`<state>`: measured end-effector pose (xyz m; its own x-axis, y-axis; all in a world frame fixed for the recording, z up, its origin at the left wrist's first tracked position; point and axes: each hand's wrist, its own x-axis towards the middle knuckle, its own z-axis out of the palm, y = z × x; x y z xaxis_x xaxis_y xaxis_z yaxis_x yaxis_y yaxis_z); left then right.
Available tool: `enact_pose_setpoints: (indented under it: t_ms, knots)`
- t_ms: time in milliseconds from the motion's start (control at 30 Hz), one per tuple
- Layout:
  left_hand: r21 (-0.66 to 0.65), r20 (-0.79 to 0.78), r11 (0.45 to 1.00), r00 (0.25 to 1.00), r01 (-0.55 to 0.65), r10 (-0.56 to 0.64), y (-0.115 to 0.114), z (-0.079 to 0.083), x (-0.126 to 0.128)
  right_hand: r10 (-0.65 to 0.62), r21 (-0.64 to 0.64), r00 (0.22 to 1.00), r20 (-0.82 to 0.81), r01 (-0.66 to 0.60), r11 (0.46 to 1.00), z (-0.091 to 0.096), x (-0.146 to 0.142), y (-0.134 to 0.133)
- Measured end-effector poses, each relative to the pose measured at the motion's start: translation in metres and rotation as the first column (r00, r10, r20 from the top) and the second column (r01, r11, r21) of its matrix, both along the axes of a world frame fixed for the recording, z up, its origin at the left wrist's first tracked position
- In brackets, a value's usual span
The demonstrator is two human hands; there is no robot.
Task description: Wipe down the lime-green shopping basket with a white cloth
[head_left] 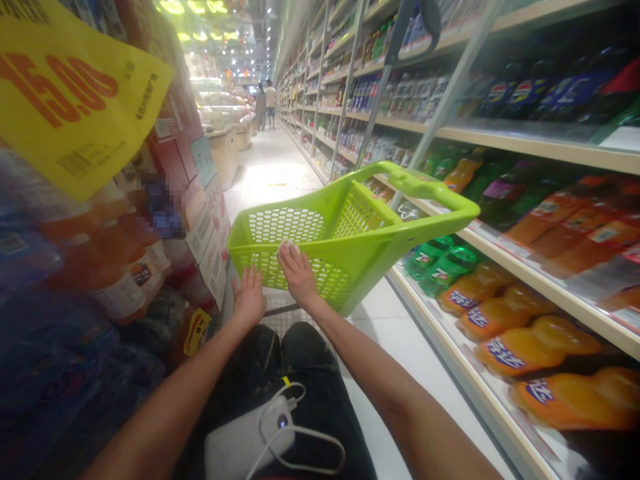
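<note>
A lime-green shopping basket cart with a honeycomb mesh side stands in front of my knees, its handle toward the shelves. My left hand rests against the near side by the left end, fingers spread, nothing in it. My right hand lies over the near rim. Under its fingertips a small white tissue shows, partly covered by the fingers. Across my lap lies a white power bank with a white cable looped over it.
Shelves of drinks line the right, with orange Fanta bottles and green bottles low down. Stacked bottles and boxes stand close on the left beneath a yellow price sign. Two people are far along the aisle floor.
</note>
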<state>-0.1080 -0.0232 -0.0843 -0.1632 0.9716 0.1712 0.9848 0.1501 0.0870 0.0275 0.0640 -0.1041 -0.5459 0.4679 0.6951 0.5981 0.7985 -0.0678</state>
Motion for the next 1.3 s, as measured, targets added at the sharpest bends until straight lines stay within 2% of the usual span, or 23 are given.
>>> enact_pose_setpoints:
  t_ms: [67,200,300,400,500,567,633,833,900,967,1100,1167,1233,1300]
  knots:
    - [-0.001,-0.023,0.999,0.999,0.033,-0.033,0.000,-0.002,0.005,0.016,-0.008,0.999,0.050,-0.015,1.000,-0.015,0.003,0.003]
    - [-0.015,-0.066,0.995,0.993,0.094,-0.094,-0.003,-0.010,0.014,0.057,-0.045,0.989,0.139,-0.051,0.998,-0.055,0.009,-0.002]
    - [-0.031,-0.078,0.991,0.988,0.131,-0.133,-0.003,-0.013,0.019,0.099,-0.056,0.981,0.164,-0.091,0.994,-0.067,0.016,-0.008]
    - [-0.015,-0.081,0.989,0.986,0.146,-0.147,0.000,-0.007,0.024,0.081,-0.005,0.994,0.070,-0.081,0.997,-0.050,0.024,-0.010]
    - [0.031,-0.075,0.989,0.987,0.146,-0.143,0.004,0.003,0.030,-0.021,0.029,0.998,-0.064,0.023,0.999,-0.019,0.033,-0.005]
    - [0.043,-0.067,0.988,0.987,0.148,-0.145,0.007,0.010,0.034,-0.077,0.025,0.993,-0.089,0.080,0.996,-0.006,0.038,0.000]
    - [0.040,-0.060,0.986,0.986,0.160,-0.157,0.009,0.013,0.039,-0.089,0.015,0.994,-0.057,0.090,0.996,-0.008,0.042,0.005]
    - [0.025,-0.089,0.970,0.967,0.243,-0.240,0.011,0.006,0.052,-0.056,-0.027,0.997,0.051,0.057,0.998,-0.062,0.053,-0.003]
    - [0.020,-0.101,0.965,0.961,0.261,-0.258,0.011,0.002,0.055,-0.047,-0.033,0.998,0.046,0.048,0.998,-0.068,0.060,-0.011]
    - [0.027,-0.110,0.961,0.956,0.275,-0.271,0.012,0.001,0.057,-0.059,-0.019,0.998,0.000,0.059,0.998,-0.059,0.067,-0.017]
    - [0.050,-0.106,0.960,0.957,0.276,-0.269,0.016,0.005,0.064,-0.133,0.037,0.982,-0.134,0.139,0.990,-0.019,0.078,-0.016]
    - [0.051,-0.097,0.958,0.956,0.283,-0.278,0.018,0.010,0.071,-0.182,0.032,0.970,-0.164,0.190,0.981,-0.005,0.081,-0.009]
    - [0.049,-0.095,0.951,0.949,0.306,-0.301,0.020,0.014,0.079,-0.211,0.009,0.965,-0.156,0.215,0.977,-0.005,0.084,-0.002]
    - [0.044,-0.096,0.944,0.942,0.328,-0.323,0.020,0.017,0.087,-0.210,-0.009,0.970,-0.120,0.210,0.978,-0.018,0.087,0.002]
